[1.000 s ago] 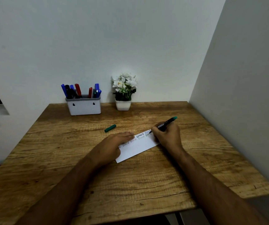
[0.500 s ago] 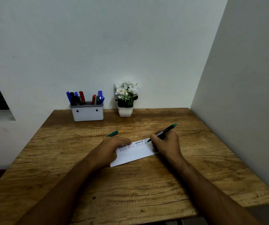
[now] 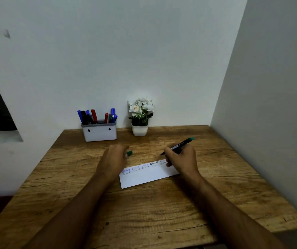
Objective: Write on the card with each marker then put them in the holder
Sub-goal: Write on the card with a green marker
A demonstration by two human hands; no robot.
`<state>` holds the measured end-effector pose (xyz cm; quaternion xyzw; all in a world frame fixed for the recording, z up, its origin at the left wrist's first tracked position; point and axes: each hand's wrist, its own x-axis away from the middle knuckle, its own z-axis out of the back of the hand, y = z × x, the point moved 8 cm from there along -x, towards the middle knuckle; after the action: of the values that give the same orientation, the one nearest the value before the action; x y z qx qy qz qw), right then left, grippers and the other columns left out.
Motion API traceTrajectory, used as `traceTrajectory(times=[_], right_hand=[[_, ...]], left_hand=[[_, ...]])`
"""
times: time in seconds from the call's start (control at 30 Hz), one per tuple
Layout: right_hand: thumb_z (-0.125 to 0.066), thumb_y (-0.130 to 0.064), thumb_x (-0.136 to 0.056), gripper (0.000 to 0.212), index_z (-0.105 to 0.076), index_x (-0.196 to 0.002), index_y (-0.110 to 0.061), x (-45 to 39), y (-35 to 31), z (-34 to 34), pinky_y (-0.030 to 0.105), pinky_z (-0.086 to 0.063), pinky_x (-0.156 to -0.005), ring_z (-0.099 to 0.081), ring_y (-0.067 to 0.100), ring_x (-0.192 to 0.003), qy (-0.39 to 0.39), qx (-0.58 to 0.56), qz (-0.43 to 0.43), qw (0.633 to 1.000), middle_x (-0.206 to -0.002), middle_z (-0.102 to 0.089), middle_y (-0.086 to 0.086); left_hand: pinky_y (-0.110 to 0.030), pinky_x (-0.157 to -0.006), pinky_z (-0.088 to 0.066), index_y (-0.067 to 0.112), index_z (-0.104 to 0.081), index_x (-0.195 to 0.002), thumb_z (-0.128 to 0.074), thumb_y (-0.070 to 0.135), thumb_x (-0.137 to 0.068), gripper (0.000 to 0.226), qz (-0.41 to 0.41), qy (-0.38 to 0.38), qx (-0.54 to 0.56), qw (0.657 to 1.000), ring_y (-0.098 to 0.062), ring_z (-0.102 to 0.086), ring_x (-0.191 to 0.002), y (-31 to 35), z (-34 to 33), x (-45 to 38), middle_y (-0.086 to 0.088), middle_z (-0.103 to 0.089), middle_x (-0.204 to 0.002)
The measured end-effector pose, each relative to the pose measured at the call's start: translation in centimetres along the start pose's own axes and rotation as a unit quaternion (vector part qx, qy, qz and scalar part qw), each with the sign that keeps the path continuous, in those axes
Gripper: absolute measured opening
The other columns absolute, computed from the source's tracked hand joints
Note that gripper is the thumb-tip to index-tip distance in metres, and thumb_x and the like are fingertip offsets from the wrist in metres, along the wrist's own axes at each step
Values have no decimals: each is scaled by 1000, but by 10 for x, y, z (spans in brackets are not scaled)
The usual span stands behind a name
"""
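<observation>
A white card [image 3: 149, 177] with two rows of small coloured writing lies on the wooden table [image 3: 144, 212]. My right hand [image 3: 181, 159] grips a black marker with a green end [image 3: 181, 144]. Its uncapped tip points left, just beyond the card's far edge and off the paper. My left hand [image 3: 113, 159] is beyond the card's left end, its fingertips curled onto the green cap [image 3: 129, 153] lying on the table. The white holder [image 3: 99, 133] stands at the back with several blue, black and red markers in it.
A small white pot of white flowers [image 3: 140, 121] stands to the right of the holder against the back wall. A side wall runs close along the table's right edge. The near half of the table shows bare wood.
My left hand left the card and moved forward onto the green cap. My right hand lifted the marker tip off the card. The camera tilted upward.
</observation>
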<state>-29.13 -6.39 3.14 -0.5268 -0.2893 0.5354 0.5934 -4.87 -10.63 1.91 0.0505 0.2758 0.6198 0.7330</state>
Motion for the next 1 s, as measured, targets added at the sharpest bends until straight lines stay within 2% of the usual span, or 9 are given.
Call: traceTrajectory(times=[0.1, 0.3, 0.4, 0.47, 0.53, 0.6, 0.67, 0.73, 1.0], right_hand=[[-68, -6, -87, 20, -73, -68, -8, -2, -2, -5, 25, -57, -52, -69, 14, -49, -2, -7, 2, 1000, -55, -70, -1], [-68, 0, -87, 18, -75, -72, -9, -2, -3, -12, 29, -60, -53, -69, 18, -53, -7, -39, 16, 999, -59, -71, 2], [-68, 7, -85, 21, -77, -81, -12, -1, -1, -17, 29, -60, -54, -69, 17, -58, -8, -86, 14, 996, -66, -72, 6], [-69, 9, -86, 21, -78, -87, -11, 2, -4, -23, 29, -60, -56, -69, 18, -60, -23, -109, 30, 993, -70, -74, 12], [-69, 7, -89, 20, -79, -90, -10, 7, -10, -31, 33, -62, -60, -70, 22, -62, -49, -127, 59, 989, -74, -75, 16], [-66, 4, -94, 21, -81, -92, -11, 12, -16, -38, 34, -62, -61, -72, 26, -66, -64, -149, 78, 984, -78, -77, 15], [-64, 4, -95, 21, -81, -95, -9, 15, -22, -42, 37, -63, -63, -74, 29, -68, -70, -154, 108, 980, -78, -77, 14], [-64, 4, -94, 19, -79, -97, -8, 17, -26, -43, 42, -65, -66, -74, 30, -69, -69, -149, 131, 978, -78, -77, 13], [-68, 3, -92, 11, -73, -92, -6, 18, -26, -46, 51, -65, -67, -75, 31, -68, -71, -149, 134, 977, -80, -75, 13]], left_hand=[[-37, -76, -58, 21, -71, -111, -62, 12, -90, 24, 22, -40, -67, 997, -15, -65, -87, -1, -6, -5, -2, -70, -98], [-34, -77, -57, 20, -68, -111, -67, 17, -82, 28, 45, -78, -105, 990, -17, -63, -89, 7, -7, -13, -2, -67, -101], [-33, -70, -59, 18, -70, -108, -70, 23, -75, 34, 90, -44, -41, 994, -14, -64, -80, 3, 1, -14, -2, -68, -92], [-32, -69, -60, 15, -71, -115, -69, 17, -76, 39, 130, -14, 86, 988, -17, -68, -79, 0, 6, -12, -5, -72, -98], [-40, -69, -62, 11, -74, -109, -64, 3, -82, 30, 209, -3, 314, 926, -25, -73, -74, -5, 5, -7, -9, -74, -101], [-44, -76, -62, 5, -73, -101, -58, -4, -85, 25, 304, -25, 520, 798, -31, -74, -81, -4, -5, 4, -16, -73, -103], [-41, -88, -59, -1, -68, -106, -54, -5, -84, 26, 355, -48, 642, 678, -34, -71, -93, 3, -13, 14, -22, -70, -104], [-39, -92, -56, -7, -66, -109, -54, -6, -82, 29, 376, -54, 698, 608, -34, -70, -98, 5, -18, 19, -26, -69, -107], [-37, -85, -58, -8, -65, -109, -54, -8, -80, 31, 365, -67, 708, 601, -35, -72, -93, 19, -20, 28, -27, -70, -106]])
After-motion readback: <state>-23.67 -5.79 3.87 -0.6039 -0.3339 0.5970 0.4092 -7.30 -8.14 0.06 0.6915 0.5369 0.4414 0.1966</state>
